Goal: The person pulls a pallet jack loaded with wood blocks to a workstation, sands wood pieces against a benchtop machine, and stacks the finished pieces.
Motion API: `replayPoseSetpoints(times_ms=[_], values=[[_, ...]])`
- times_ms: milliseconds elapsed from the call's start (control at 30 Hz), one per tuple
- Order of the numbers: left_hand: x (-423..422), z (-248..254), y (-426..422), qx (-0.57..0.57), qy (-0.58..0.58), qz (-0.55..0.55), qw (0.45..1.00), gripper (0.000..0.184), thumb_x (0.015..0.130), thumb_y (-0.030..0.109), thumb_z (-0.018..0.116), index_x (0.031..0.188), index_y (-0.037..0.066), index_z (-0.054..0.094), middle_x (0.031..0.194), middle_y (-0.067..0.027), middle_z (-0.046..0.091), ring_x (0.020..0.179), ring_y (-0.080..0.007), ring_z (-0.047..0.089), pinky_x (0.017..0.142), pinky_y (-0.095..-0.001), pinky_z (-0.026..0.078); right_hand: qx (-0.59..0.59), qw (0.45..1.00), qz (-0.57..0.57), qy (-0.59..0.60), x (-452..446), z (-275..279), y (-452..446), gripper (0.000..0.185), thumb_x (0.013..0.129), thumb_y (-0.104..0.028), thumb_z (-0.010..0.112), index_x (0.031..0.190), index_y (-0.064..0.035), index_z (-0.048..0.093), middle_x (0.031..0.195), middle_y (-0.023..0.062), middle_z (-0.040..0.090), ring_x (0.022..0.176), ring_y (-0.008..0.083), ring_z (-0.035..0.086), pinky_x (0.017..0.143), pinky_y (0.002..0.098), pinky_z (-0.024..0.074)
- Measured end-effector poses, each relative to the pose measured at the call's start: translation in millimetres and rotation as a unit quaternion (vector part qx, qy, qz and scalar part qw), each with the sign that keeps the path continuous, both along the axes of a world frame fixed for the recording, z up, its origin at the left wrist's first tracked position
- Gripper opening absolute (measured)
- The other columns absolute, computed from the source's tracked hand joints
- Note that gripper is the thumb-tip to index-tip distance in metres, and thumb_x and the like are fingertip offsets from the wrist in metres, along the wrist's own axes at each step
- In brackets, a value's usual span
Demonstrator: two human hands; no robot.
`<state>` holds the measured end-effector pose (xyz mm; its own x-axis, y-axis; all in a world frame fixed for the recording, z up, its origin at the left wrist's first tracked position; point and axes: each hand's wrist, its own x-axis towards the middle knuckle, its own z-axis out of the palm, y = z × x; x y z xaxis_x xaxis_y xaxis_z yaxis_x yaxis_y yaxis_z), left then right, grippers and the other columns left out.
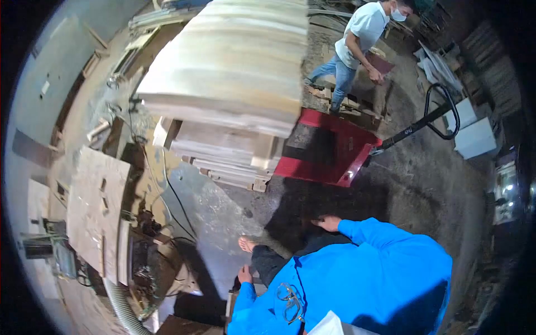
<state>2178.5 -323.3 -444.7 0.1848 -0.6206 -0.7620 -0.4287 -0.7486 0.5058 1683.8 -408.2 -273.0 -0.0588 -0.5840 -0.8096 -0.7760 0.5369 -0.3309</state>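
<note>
My left hand (244, 274) hangs beside my dark trousers (267, 264), at the lower middle; it looks loosely open, with nothing visible in it. On the other side of my legs, my right hand (328, 223) is held low over the dark floor shadow, its fingers stretched out and nothing visible in them. Both hands are apart from the tall stack of pale wooden boards (223, 72). Under and beside that stack is a red pallet jack (346, 151). Glasses (290, 303) hang on the front of my blue shirt (368, 273).
A co-worker (363, 39) in a face mask stands beyond the jack, whose black handle (413, 127) points right. At the left are a wooden worktop (92, 195), a ribbed hose (124, 307) and cables on the floor. White boxes (474, 137) sit at the right.
</note>
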Motion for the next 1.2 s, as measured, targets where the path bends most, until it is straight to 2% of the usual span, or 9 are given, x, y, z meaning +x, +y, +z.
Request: replayPoseSetpoints(times_ms=[300, 367, 433, 500, 600, 700, 967, 1133, 1200], values=[[-67, 80, 31, -0.017, -0.094, -0.095, 0.991, 0.072, 0.098, 0.064, 0.054, 0.125, 0.001, 0.073, 0.123, -0.0297, 0.070, 0.118, -0.0475, 0.064, 0.101, -0.0536, 0.050, -0.194, 0.957, 0.205, 0.061, -111, 152, -22, 0.095, 0.089, -0.060, 0.071, 0.151, 0.0073, 0.047, 0.161, 0.0316, 0.040, 0.151, 0.0469, 0.036, 0.124, 0.0549, 0.0291], [-88, 100, 38, -0.037, -0.109, -0.134, 0.984, 0.073, 0.097, 0.066, 0.054, 0.123, 0.001, 0.073, 0.123, -0.0295, 0.070, 0.118, -0.0466, 0.065, 0.101, -0.0538, 0.050, -0.534, 0.816, 0.116, 0.186, -156, 234, -43, 0.077, 0.087, -0.029, 0.076, 0.148, 0.0075, 0.047, 0.160, 0.0305, 0.041, 0.152, 0.0480, 0.033, 0.128, 0.0532, 0.0227], [-112, 129, 36, -0.045, -0.126, -0.132, 0.982, 0.074, 0.098, 0.066, 0.054, 0.129, 0.001, 0.068, 0.125, -0.0299, 0.069, 0.118, -0.0476, 0.064, 0.100, -0.0546, 0.050, -0.746, 0.573, -0.063, 0.333, -222, 300, -59, 0.089, 0.098, -0.036, 0.074, 0.163, 0.0019, 0.028, 0.170, 0.0261, 0.028, 0.154, 0.0433, 0.033, 0.125, 0.0535, 0.0288], [-124, 156, 29, -0.026, -0.115, -0.141, 0.983, 0.077, 0.097, 0.068, 0.054, 0.133, 0.001, 0.067, 0.129, -0.0297, 0.068, 0.121, -0.0478, 0.063, 0.103, -0.0537, 0.050, -0.799, 0.476, -0.047, 0.363, -299, 342, -67, 0.064, 0.104, -0.037, 0.066, 0.151, 0.0024, 0.048, 0.151, 0.0264, 0.054, 0.139, 0.0419, 0.052, 0.115, 0.0510, 0.0418], [-134, 160, 26, -0.044, -0.134, -0.139, 0.980, 0.079, 0.096, 0.069, 0.054, 0.138, 0.003, 0.065, 0.133, -0.0301, 0.066, 0.124, -0.0481, 0.062, 0.106, -0.0521, 0.049, -0.466, 0.827, 0.095, 0.299, -346, 263, -72, 0.054, 0.097, -0.040, 0.072, 0.134, -0.0011, 0.066, 0.129, 0.0275, 0.068, 0.123, 0.0441, 0.065, 0.104, 0.0501, 0.0511], [-130, 155, 22, -0.050, -0.127, -0.123, 0.983, 0.083, 0.096, 0.070, 0.054, 0.148, 0.004, 0.057, 0.136, -0.0309, 0.064, 0.126, -0.0496, 0.061, 0.108, -0.0528, 0.049, -0.108, 0.950, 0.289, 0.045, -248, 219, -65, 0.061, 0.088, -0.051, 0.078, 0.127, -0.0055, 0.072, 0.123, 0.0260, 0.072, 0.116, 0.0442, 0.069, 0.096, 0.0492, 0.0549], [-73, 235, 12, -0.132, -0.034, 0.007, 0.991, 0.066, 0.101, 0.050, 0.063, 0.142, -0.001, 0.062, 0.137, -0.0245, 0.067, 0.128, -0.0375, 0.064, 0.109, -0.0439, 0.050, -0.272, 0.889, 0.339, -0.146, 19, 150, -35, 0.070, 0.091, -0.049, 0.078, 0.136, 0.0033, 0.065, 0.131, 0.0276, 0.069, 0.122, 0.0417, 0.067, 0.103, 0.0463, 0.0540], [-36, 482, -61, -0.266, 0.410, -0.019, 0.872, 0.057, 0.101, 0.028, 0.074, 0.149, 0.001, 0.058, 0.154, -0.0172, 0.056, 0.143, -0.0274, 0.052, 0.116, -0.0415, 0.043, -0.311, 0.831, 0.424, -0.181, 82, 168, -76, 0.066, 0.089, -0.043, 0.083, 0.134, 0.0035, 0.066, 0.129, 0.0265, 0.069, 0.118, 0.0414, 0.068, 0.101, 0.0457, 0.0551], [-17, 552, -78, -0.395, 0.449, -0.251, 0.761, 0.062, 0.098, 0.027, 0.078, 0.150, 0.001, 0.056, 0.156, -0.0191, 0.053, 0.146, -0.0307, 0.048, 0.117, -0.0446, 0.042, -0.292, 0.839, 0.429, -0.165, 106, 183, -95, 0.063, 0.089, -0.041, 0.083, 0.131, 0.0029, 0.067, 0.125, 0.0262, 0.070, 0.116, 0.0417, 0.068, 0.100, 0.0457, 0.0553]])
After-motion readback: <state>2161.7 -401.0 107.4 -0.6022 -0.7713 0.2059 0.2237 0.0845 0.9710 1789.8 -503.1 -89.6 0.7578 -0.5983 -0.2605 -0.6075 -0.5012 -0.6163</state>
